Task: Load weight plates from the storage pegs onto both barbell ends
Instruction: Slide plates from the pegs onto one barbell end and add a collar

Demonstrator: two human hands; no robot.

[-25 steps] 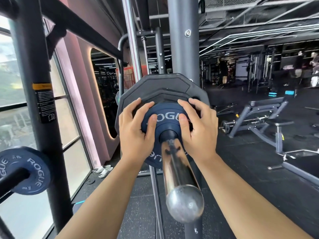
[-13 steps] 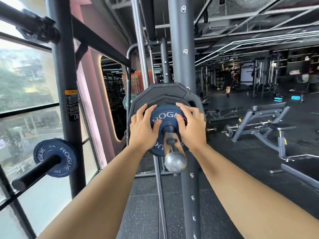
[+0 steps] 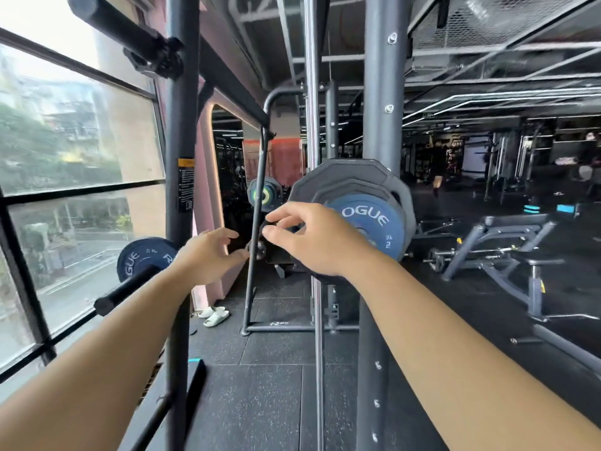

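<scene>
A small blue ROGUE plate (image 3: 369, 222) sits on the barbell end against a larger black plate (image 3: 341, 179). The bar's sleeve is hidden behind my right arm. My right hand (image 3: 309, 242) hovers in front of the blue plate's left edge with loosely curled fingers, holding nothing. Further left and slightly lower, my left hand (image 3: 208, 258) is off the plates, its fingers relaxed near a thin black rod (image 3: 257, 206). A second blue ROGUE plate (image 3: 138, 258) hangs on a black storage peg (image 3: 120, 292) at the left.
A grey rack upright (image 3: 382, 125) stands just behind the loaded plates, with a chrome guide rod (image 3: 312, 92) beside it. Another upright (image 3: 180, 141) carries the peg by the window (image 3: 71, 141). Benches (image 3: 507, 252) stand at the right. White slippers (image 3: 214, 315) lie on the rubber floor.
Both hands have come off the blue plate on the bar and moved left. The view has pulled back from the plates and turned left.
</scene>
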